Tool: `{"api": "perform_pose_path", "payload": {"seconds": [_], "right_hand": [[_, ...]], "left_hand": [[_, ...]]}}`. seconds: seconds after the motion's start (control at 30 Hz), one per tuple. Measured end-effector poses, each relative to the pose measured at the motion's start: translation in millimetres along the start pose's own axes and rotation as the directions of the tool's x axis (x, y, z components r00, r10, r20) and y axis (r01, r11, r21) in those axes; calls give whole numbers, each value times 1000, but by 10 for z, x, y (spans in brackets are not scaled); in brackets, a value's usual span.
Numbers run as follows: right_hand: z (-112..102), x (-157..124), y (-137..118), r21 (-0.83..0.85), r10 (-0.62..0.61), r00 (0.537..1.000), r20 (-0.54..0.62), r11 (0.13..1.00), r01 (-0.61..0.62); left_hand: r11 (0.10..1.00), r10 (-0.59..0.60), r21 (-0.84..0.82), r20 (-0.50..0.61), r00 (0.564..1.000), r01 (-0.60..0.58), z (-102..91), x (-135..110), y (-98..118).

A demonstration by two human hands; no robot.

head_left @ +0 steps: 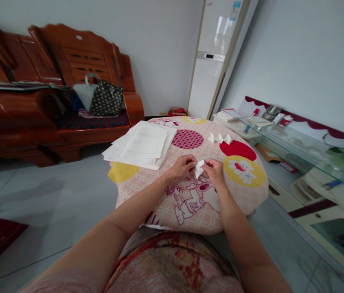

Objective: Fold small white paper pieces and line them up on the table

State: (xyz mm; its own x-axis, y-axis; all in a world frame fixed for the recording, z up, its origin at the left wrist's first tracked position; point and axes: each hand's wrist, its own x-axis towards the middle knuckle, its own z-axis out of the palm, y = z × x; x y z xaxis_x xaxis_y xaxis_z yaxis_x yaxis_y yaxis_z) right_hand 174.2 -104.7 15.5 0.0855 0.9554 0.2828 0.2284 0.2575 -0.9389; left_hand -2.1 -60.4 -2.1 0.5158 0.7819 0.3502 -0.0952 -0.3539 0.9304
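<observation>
A small folded piece of white paper (199, 170) is held between my two hands, above the front half of the round table. My left hand (183, 167) pinches its left side with closed fingers. On its right edge the thumb and fingers of my right hand (214, 171) are closed too. Three small folded white paper pieces (220, 138) stand in a row farther back on the table, beyond my right hand. To the left of my hands lies a stack of white paper sheets (144, 140), loosely fanned out.
A patterned cloth (159, 185) covers the round table. Close on the right stands a glass-topped cabinet (309, 146) with several items on it. A wooden sofa (89, 53) with bags (106, 97) is at the back left. A tall white air conditioner (208, 73) stands behind the table.
</observation>
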Motion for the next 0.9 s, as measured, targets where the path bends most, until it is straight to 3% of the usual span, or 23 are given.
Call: {"api": "perform_pose_path", "payload": {"seconds": [0.57, 0.9], "right_hand": [[-23, 20, 31, -45, -70, 997, 38, 996, 72], [-18, 23, 41, 193, 44, 999, 24, 980, -48]], "left_hand": [[1000, -4, -25, 32, 999, 5, -3, -10, 41], [999, -12, -37, 34, 999, 13, -7, -13, 76]]}}
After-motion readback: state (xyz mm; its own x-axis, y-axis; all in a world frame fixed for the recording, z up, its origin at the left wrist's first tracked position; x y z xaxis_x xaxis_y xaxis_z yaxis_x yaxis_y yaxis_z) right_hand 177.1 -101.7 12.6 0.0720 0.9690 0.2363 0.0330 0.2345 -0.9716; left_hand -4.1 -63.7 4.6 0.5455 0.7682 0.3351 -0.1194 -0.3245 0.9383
